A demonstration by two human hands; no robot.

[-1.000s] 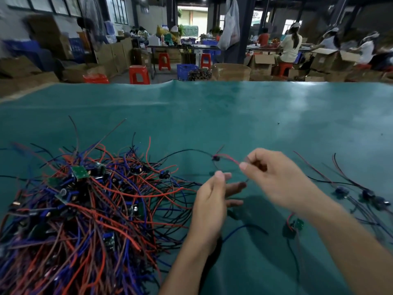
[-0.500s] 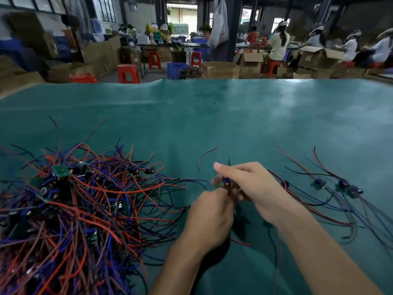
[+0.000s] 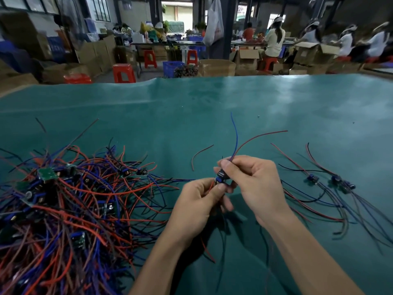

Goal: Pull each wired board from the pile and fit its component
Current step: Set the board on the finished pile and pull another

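Note:
A big tangle of red, blue and black wires with small green boards, the pile (image 3: 63, 209), covers the left of the teal table (image 3: 212, 107). Both hands meet at the middle. My right hand (image 3: 253, 188) pinches a small wired board (image 3: 220, 175) with a blue part on it; its blue and red leads stick up above the fingers. My left hand (image 3: 202, 201) grips the same board from below, thumb against its lower end, with thin wires hanging under the palm.
A few wired boards (image 3: 331, 182) lie spread on the table at the right, their leads trailing toward me. A loose red wire (image 3: 200, 155) lies just beyond my hands. Past the table's far edge are red stools, cardboard boxes and seated people.
My hands came together from apart and now both hold the small board. Its blue and red leads have swung upright. The view shifted a little, so the pile sits lower left.

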